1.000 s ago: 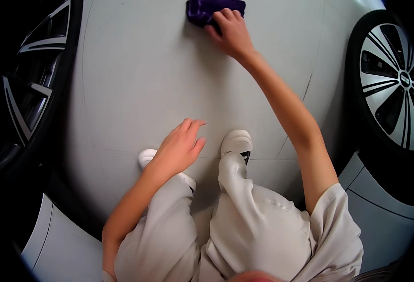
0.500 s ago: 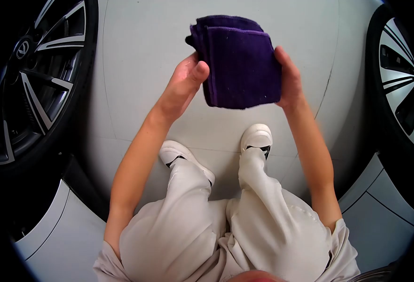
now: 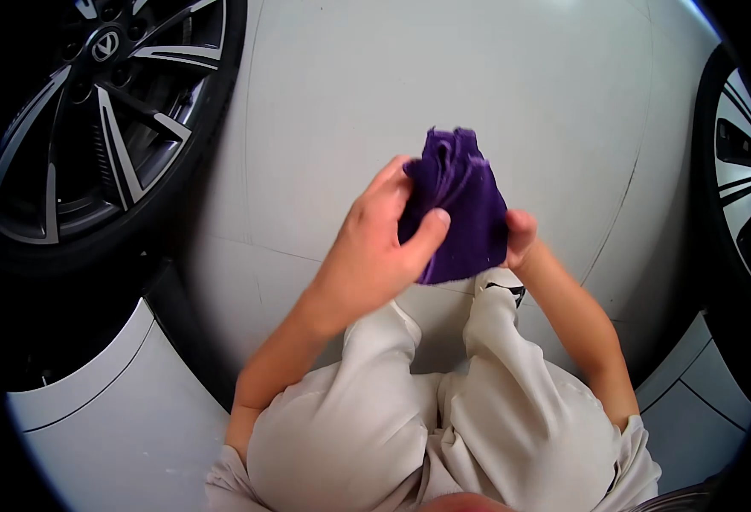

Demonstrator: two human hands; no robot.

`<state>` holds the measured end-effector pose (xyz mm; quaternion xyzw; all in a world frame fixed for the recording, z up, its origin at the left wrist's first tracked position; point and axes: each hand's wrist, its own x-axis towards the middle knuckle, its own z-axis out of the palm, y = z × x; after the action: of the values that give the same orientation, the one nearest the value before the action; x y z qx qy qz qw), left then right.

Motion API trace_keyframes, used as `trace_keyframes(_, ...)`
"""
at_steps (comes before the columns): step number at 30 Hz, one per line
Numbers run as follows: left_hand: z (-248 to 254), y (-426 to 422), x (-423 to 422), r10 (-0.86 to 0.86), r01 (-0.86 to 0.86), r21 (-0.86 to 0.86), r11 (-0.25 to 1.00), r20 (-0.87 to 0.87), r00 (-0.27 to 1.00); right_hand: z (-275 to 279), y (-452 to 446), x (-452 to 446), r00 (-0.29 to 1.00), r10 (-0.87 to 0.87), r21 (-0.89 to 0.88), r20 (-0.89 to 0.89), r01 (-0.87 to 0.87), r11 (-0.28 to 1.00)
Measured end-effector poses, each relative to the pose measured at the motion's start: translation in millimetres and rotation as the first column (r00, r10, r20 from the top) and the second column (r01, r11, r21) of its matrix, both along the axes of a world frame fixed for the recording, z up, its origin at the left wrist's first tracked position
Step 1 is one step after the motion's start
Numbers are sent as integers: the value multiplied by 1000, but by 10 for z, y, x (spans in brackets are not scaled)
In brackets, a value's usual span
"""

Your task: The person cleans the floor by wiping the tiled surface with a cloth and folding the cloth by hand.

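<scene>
A folded purple cloth (image 3: 469, 226) is held up in front of my knees, its layers bunched toward the upper left. My left hand (image 3: 388, 235) grips its left side, with the thumb across the front and the fingers behind. On the lower right edge, my right hand (image 3: 520, 237) holds the cloth, its fingers mostly hidden behind it.
A dark wheel with silver spokes (image 3: 128, 111) stands at the left, above a light car body panel (image 3: 128, 418). Another wheel (image 3: 742, 171) and panel (image 3: 691, 401) are at the right. Pale floor (image 3: 443, 68) lies between them, under my white shoes (image 3: 499, 278).
The cloth has come up from the floor into both hands, then closer to my body, and is now more bunched. My view has shifted toward the left wheel.
</scene>
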<state>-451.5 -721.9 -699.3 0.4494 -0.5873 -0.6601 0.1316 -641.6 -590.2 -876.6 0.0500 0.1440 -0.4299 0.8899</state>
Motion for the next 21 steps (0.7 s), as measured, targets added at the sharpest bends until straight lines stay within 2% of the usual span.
trace_keyframes(1, 7, 35, 29, 17, -17, -5, 1000, -41, 999, -14, 66, -7, 1000, 26, -20, -18, -26, 999)
trace_keyframes(4, -106, 63, 95, 135, -80, 272, 959, -193, 972, 102, 8, -116, 1000, 27, -82, -6, -27, 996)
trace_keyframes(7, -159, 143, 5, 100, -39, 226, 973, -268, 958, 187, -113, -233, 999, 37, -146, -40, -42, 988)
trace_keyframes(8, -170, 152, -20, 83, -2, 279, 960, -280, 956, 153, -107, -268, 998, 28, -173, -56, -38, 984)
trace_keyframes(10, -185, 163, -79, 156, -29, 387, 922, -300, 941, 86, -95, -340, 996, 9, -225, -88, -29, 974)
trace_keyframes(11, -223, 149, -87, 166, -38, 394, 918, -296, 941, 52, -84, -384, 1000, -18, -185, 18, 21, 983)
trace_keyframes(13, -338, 96, -94, 101, 29, 376, 926, -321, 942, 78, -95, -461, 999, -23, -95, 32, 26, 995)
trace_keyframes(14, -390, 94, -114, 115, 18, 387, 922, -317, 942, 94, -103, -498, 999, -28, -50, 38, 30, 998)
trace_keyframes(17, -561, 43, -145, 206, -44, 466, 884, -302, 931, 161, -255, -536, 999, -41, -62, 21, 42, 997)
trace_keyframes(18, -629, 18, -143, 223, -58, 478, 876, -295, 929, 172, -345, -552, 996, -78, 41, 31, 77, 996)
trace_keyframes(20, -854, -35, -122, 323, -232, 365, 901, -211, 923, 217, -593, -581, 987, -158, 235, 36, 145, 961)
trace_keyframes(21, -932, -130, -124, 347, -312, 204, 928, -167, 923, 358, -786, -594, 982, -155, 288, -109, 181, 940)
